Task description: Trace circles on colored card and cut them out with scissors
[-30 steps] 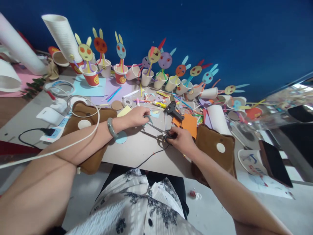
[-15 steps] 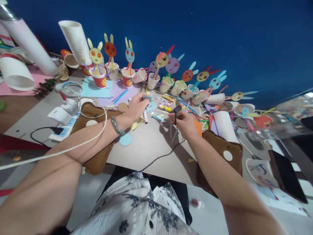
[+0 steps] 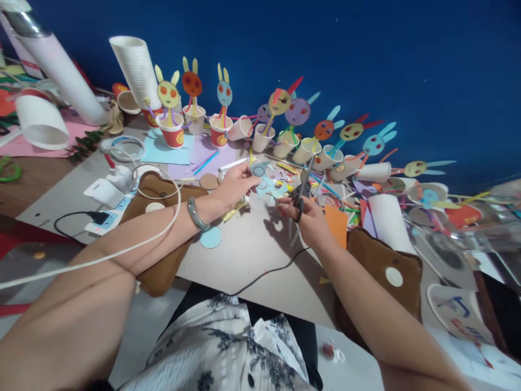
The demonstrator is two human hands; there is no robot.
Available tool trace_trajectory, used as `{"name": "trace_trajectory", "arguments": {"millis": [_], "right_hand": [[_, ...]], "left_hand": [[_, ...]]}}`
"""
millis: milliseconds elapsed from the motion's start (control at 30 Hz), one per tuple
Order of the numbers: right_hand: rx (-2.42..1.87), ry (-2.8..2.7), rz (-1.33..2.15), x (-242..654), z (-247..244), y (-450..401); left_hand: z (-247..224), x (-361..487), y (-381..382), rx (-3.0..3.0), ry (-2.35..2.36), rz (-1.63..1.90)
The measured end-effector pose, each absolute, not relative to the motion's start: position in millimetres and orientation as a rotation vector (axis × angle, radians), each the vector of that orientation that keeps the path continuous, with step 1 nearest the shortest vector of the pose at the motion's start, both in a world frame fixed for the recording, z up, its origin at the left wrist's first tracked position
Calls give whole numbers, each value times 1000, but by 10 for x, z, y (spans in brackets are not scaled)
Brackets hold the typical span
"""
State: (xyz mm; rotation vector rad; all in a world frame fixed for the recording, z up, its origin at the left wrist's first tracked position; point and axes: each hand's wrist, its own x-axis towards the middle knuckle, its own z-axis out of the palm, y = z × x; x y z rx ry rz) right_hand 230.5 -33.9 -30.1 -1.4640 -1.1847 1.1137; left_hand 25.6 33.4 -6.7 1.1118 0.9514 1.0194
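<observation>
Scissors (image 3: 303, 191) that pointed across toward the left hand (image 3: 236, 183) a second ago now point away from the body — blades upward, leaning slightly right. Over the same second, the left hand has come to hold out a piece of light-blue paper (image 3: 268, 185).

Behind everything rises a blue wall (image 3: 244, 32). Below it spreads a grey table (image 3: 240, 258), its far side lined with paper cups (image 3: 306, 153) bearing rabbit-eared faces, some upright and some tipped over. Two brown pouches flank the working space, one under the left forearm (image 3: 160, 277), the other beside the right forearm (image 3: 366, 252).

Over the table's middle, the right hand (image 3: 311, 217) grips the scissors by their black handles, the long axis running from the fingers toward the cups; whether the blades are parted I cannot tell. To their left, the left hand pinches the light-blue paper at its left edge, the piece reaching rightward toward the scissors — near, but apart from the blades. Drawn circles mark it. Nearer the body lies a light-blue disc (image 3: 210, 237), flat.
</observation>
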Motion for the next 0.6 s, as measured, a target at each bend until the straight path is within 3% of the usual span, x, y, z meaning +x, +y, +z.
{"name": "trace_trajectory", "arguments": {"millis": [600], "right_hand": [[-1376,-1123,1181,2230,-434,-616]], "left_hand": [[-118,297,109,1328,758,621]]}}
